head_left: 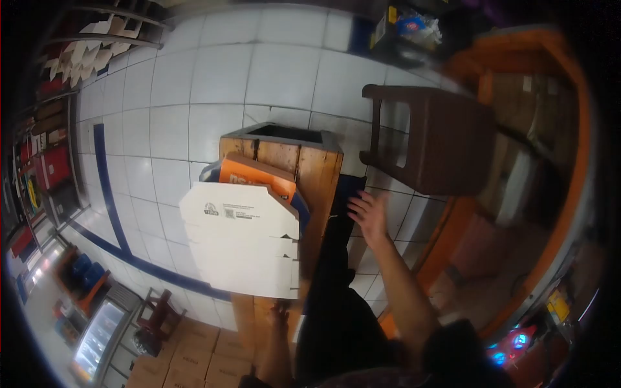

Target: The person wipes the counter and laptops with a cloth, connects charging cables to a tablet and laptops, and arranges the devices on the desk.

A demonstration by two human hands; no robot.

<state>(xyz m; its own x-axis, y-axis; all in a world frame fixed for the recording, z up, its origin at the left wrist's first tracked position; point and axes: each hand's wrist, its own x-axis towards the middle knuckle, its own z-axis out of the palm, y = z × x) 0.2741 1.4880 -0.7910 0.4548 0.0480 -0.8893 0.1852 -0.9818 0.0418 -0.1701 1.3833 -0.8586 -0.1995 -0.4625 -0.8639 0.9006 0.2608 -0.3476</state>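
A flat white cardboard box blank (242,242) with small printing and slots along one edge lies over an orange printed box (259,174) on a wooden bench (317,168). My left hand (279,318) is at the blank's near edge, above the bench. Its fingers are dark and small there, and whether they grip the cardboard I cannot make out. Off to the right of the blank, my right hand (370,218) is in the air beside my dark-clothed leg, fingers spread, holding nothing.
A brown plastic stool (446,139) stands on the white tiled floor at right, beside an orange-framed case (550,220). Stacked brown cartons (194,355) and a lit glass-door cooler (100,339) are at lower left. Metal racks (58,161) line the far left.
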